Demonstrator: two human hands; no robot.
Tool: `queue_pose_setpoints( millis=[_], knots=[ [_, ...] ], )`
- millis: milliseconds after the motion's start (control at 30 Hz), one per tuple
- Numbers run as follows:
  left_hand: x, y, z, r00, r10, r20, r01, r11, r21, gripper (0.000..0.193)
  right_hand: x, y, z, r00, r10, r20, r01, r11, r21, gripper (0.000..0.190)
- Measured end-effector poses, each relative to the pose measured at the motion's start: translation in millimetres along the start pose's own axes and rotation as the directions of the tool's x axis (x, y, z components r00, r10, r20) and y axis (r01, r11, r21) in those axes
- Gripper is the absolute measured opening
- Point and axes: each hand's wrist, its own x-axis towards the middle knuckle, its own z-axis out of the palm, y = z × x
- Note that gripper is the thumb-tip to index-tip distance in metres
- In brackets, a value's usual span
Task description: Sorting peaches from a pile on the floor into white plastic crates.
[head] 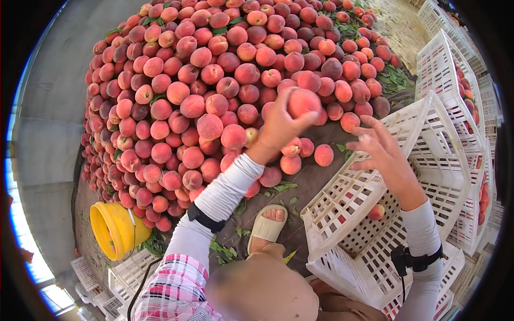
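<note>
A large heap of red peaches [192, 106] covers the ground sheet in front of me. At the heap's right side, my left hand [283, 120] grips one peach [304, 102] between thumb and fingers. My right hand [375, 150] hangs over a white slatted plastic crate [349, 200], its fingers spread and holding nothing. Inside that crate a single peach [376, 212] shows beneath my right wrist; my forearm hides part of the interior. A few loose peaches [323, 155] lie on the dark sheet between the heap and the crate.
On its side at the lower left lies a yellow bucket [120, 228]. White crates holding peaches [449, 76] line the right side. More white crates [134, 271] stand at lower left. My sandalled foot [268, 224] rests on the dark sheet [317, 184] among scattered leaves.
</note>
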Motion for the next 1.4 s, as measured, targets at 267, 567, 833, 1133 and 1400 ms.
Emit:
queue_pose_setpoints(
  millis=[267, 567, 833, 1133, 1400],
  knots=[
    [-8.1, -50.3, -13.9, 0.987, 0.040, -0.158, 0.092, 0.663, 0.743, 0.054, 22.1, 8.1, -8.8, 0.964, 0.135, 0.231, -0.197, 0.941, 0.274, 0.038],
    [-2.9, -52.1, -47.2, 0.970, -0.243, 0.010, 0.244, 0.968, -0.058, 0.059, 35.7, 15.7, -16.7, 0.921, 0.259, 0.290, -0.373, 0.798, 0.474, 0.036],
    [-36.2, 36.3, 6.9, 0.936, -0.203, 0.286, 0.344, 0.694, -0.632, 0.056, 2.4, -1.6, -6.9, 0.978, -0.020, 0.210, 0.010, 0.999, 0.052, 0.057],
    [-76.7, 108.5, 67.3, 0.888, 0.225, 0.400, -0.095, 0.942, -0.321, 0.062, -73.1, 3.1, -45.7, 0.930, -0.350, 0.110, 0.366, 0.912, -0.187, 0.066],
    [-127.3, -20.2, -57.6, 0.969, 0.124, -0.212, 0.057, 0.726, 0.686, 0.044, -119.9, 143.8, -129.3, 0.931, 0.182, -0.318, -0.150, 0.981, 0.122, 0.055]
  ],
)
